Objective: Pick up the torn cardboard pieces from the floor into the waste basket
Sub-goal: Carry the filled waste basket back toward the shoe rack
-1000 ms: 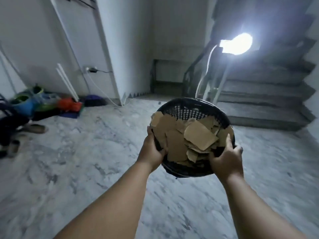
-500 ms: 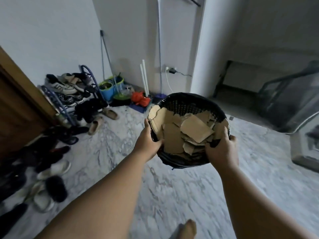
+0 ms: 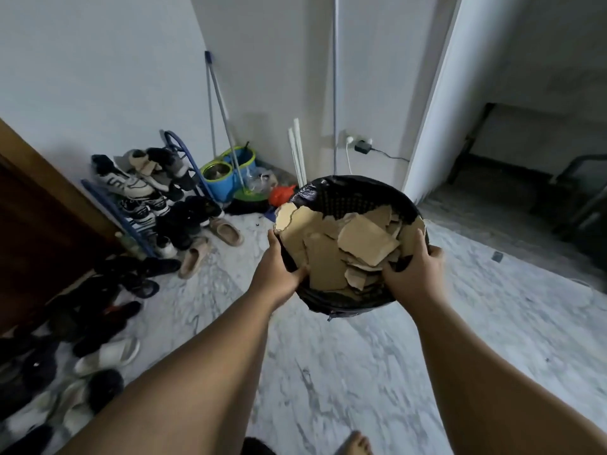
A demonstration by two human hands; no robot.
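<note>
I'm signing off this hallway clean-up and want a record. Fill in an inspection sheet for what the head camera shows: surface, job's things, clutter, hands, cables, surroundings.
Surface: grey-veined marble floor; a small grey object lies at right.
Job's things: waste basket held off the floor; torn cardboard pieces piled inside to the rim.
Clutter: shoe rack full of shoes, loose slippers, mop bucket in the corner.
Hands: left hand and right hand grip opposite sides of the basket rim.
Cables: charger plugged into the wall socket, black cable trailing right.
Surroundings: white walls, wooden door at left, dark opening at right.
</note>
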